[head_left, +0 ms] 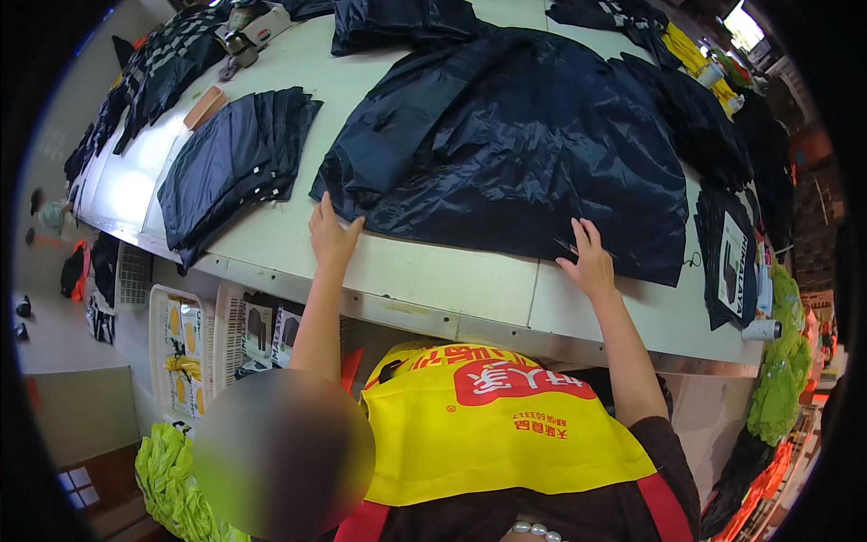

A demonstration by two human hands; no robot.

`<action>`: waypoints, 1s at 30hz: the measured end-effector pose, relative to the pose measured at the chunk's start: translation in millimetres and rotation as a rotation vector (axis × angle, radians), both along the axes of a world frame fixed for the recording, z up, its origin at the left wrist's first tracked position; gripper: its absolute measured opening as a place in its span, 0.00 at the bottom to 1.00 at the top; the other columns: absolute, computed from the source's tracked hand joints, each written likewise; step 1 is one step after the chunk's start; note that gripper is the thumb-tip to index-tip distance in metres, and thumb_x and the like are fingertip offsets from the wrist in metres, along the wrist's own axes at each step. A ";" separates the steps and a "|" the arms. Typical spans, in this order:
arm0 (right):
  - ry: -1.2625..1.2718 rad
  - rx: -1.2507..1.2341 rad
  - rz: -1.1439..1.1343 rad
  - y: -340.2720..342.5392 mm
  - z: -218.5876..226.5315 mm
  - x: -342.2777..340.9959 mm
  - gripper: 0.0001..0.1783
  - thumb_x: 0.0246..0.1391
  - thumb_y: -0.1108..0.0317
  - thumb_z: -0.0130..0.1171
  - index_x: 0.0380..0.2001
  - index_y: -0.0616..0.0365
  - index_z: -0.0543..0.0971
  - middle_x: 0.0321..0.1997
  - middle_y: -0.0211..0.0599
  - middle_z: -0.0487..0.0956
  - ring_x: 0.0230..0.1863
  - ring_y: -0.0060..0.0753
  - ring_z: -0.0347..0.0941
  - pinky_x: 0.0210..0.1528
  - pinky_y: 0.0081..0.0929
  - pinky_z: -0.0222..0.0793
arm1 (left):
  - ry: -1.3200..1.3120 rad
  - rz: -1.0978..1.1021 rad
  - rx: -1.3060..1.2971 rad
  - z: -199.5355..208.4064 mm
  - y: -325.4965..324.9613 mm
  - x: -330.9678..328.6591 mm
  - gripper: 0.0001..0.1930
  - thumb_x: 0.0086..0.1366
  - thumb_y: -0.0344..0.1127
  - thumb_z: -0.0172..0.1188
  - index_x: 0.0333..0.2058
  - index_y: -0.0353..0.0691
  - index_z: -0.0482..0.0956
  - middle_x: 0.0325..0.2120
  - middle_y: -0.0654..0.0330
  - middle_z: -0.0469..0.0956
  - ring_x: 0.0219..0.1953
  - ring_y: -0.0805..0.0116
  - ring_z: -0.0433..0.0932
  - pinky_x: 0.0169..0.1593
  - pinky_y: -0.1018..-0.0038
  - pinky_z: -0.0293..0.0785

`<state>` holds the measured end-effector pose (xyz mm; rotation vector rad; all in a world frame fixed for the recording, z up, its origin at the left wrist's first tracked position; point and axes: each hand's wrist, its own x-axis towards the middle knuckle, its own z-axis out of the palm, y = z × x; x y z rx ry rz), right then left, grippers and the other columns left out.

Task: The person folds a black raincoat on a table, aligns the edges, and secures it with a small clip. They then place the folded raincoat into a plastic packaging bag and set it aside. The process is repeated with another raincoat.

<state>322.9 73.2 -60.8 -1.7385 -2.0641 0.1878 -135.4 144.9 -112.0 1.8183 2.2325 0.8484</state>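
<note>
A large dark navy garment (542,144) of thin shiny fabric lies spread and wrinkled on the pale worktable (424,275). At its lower left corner is my left hand (334,237), thumb and fingers apart, fingertips against the fabric edge. My right hand (591,264) rests on the lower edge, right of the middle. Between its thumb and fingers sits a small pair of thread snips (566,246), pointed tips showing past the fingers. The palm side of the right hand is hidden.
Stacked dark pieces (239,163) lie to the left, with another dark pile (402,25) behind. At the right stand packaged dark garments (725,262) and a thread spool (761,331). White baskets (219,334) sit below the table's front edge; bright green fabric (781,357) hangs at the right.
</note>
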 end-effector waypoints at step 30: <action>-0.140 0.136 -0.227 -14.7 -60.5 -88.1 0.20 0.48 0.69 0.57 0.47 0.58 0.75 0.50 0.43 0.75 0.37 0.45 0.77 0.37 0.31 0.75 | 0.190 -0.466 0.134 -35.1 22.7 72.1 0.22 0.59 0.37 0.50 0.52 0.39 0.68 0.57 0.58 0.64 0.59 0.59 0.61 0.58 0.63 0.59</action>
